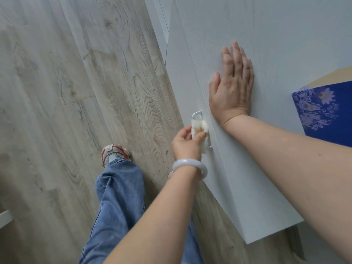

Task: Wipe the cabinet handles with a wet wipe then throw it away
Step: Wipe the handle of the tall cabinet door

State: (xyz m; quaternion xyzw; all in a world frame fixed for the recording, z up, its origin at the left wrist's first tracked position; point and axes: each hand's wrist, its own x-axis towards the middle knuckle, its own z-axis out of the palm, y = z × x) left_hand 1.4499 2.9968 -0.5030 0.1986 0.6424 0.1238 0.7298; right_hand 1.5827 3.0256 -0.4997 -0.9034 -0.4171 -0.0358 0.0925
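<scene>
Left hand point(185, 141) pinching a stained wet wipe point(199, 130), wrapped over the metal cabinet handle point(198, 115) on the white door's point(257, 187) edge face. White bangle point(189, 167) round that wrist. Right hand point(231, 86) flat, fingers straight, pressed against the door front just beside the handle. Below: jeans point(118, 197), a sneaker point(114, 153), wood-look floor point(66, 92). Off right, a blue floral box point(323, 111).

We see a pale wood-plank floor point(66, 92); our sneaker point(114, 153) stands on it, near the white cabinet point(257, 25) at right.
</scene>
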